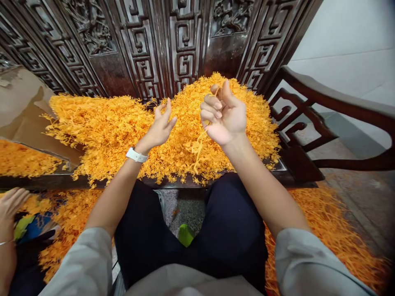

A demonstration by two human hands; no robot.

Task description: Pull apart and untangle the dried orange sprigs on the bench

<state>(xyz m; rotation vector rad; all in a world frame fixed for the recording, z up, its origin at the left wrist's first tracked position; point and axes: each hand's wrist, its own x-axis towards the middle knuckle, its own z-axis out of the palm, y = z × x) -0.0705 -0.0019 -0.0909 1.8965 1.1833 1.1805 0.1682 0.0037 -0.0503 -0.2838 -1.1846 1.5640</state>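
A big heap of orange, thread-like sprigs [111, 127] covers the seat of a dark carved wooden bench [173, 41] in front of me. My right hand [224, 115] is raised above the heap with its fingers curled, pinching a thin bunch of orange sprigs [199, 148] that dangles below the palm. My left hand [162, 125] hovers just to the left of it, fingers spread and holding nothing, with a white watch on the wrist [136, 155].
More orange sprigs lie on the floor [333, 222] on both sides of my knees. Another person's hand [10, 203] reaches in at the lower left edge. A brown cardboard sheet [21, 102] leans at the left; the bench's curved armrest [339, 102] stands at the right.
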